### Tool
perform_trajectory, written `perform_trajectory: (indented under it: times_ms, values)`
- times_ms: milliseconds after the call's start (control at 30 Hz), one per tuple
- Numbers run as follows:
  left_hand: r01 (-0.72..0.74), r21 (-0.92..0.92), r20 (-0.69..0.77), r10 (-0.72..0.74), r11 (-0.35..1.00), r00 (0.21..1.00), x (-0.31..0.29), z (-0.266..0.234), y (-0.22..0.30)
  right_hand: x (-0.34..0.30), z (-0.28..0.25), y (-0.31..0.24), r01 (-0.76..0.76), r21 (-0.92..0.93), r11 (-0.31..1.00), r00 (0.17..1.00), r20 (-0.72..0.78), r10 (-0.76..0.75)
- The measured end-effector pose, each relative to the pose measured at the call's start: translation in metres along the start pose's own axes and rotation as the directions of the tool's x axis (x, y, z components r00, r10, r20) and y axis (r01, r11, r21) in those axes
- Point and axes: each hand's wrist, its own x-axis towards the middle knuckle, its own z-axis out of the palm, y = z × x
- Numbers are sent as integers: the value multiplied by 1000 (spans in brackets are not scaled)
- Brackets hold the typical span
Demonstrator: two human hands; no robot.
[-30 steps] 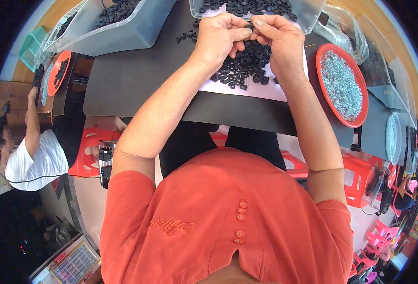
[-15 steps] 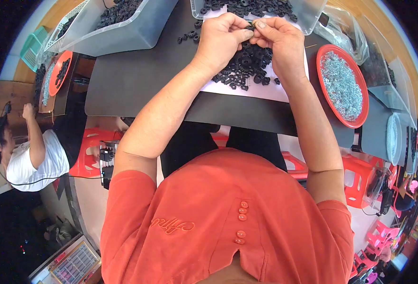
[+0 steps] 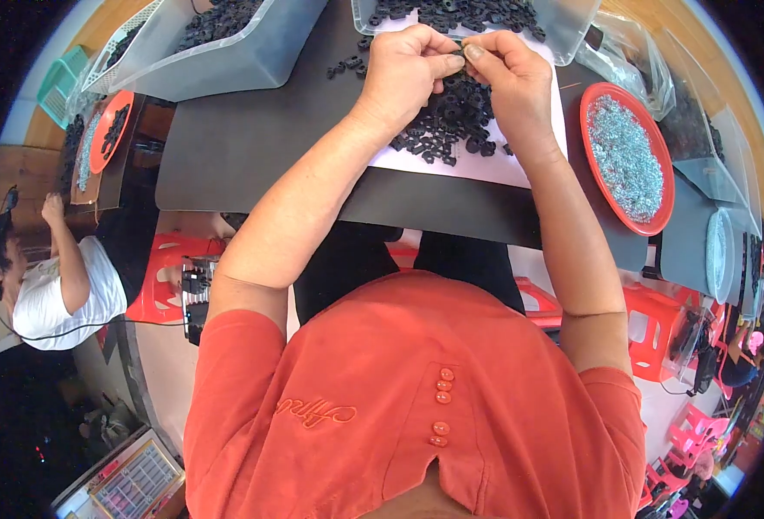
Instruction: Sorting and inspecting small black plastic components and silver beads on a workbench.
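My left hand and my right hand meet above a pile of small black plastic parts. Thumb and forefinger of each are closed in a pinch, the tips almost touching. A small dark part sits in the left fingertips, mostly hidden by them. What the right fingertips grip is too small to make out. The pile lies on a white sheet, with loose black pieces spread toward its near edge. Just beyond my hands stands a clear plastic bin of similar black parts.
A red round tray of small shiny silvery pieces lies to the right on the dark table. At the far left is a large translucent bin with black parts. A clear plastic bag rests behind the tray. A co-worker sits at the left.
My right hand has tilted slightly, its lower fingers more tucked behind the thumb. Both hands stay at the same place over the pile, still pinching.
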Motion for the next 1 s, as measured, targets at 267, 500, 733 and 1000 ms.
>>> perform_trajectory:
  times_ms: [267,500,733,1000]
  values:
    - [-19,68,7,18,998,1000,0,0,3,5,-9,-12,-136,71,988,987,96,129]
    - [-51,172,68,40,984,997,1,-1,-2,3,-8,-15,-127,-3,992,988,89,126]
    - [-206,306,79,190,930,979,4,-2,-13,2,-6,-13,-95,-76,993,991,86,101]
    - [-267,291,60,261,919,963,7,-2,-20,1,-5,-18,-167,-52,985,981,90,171]
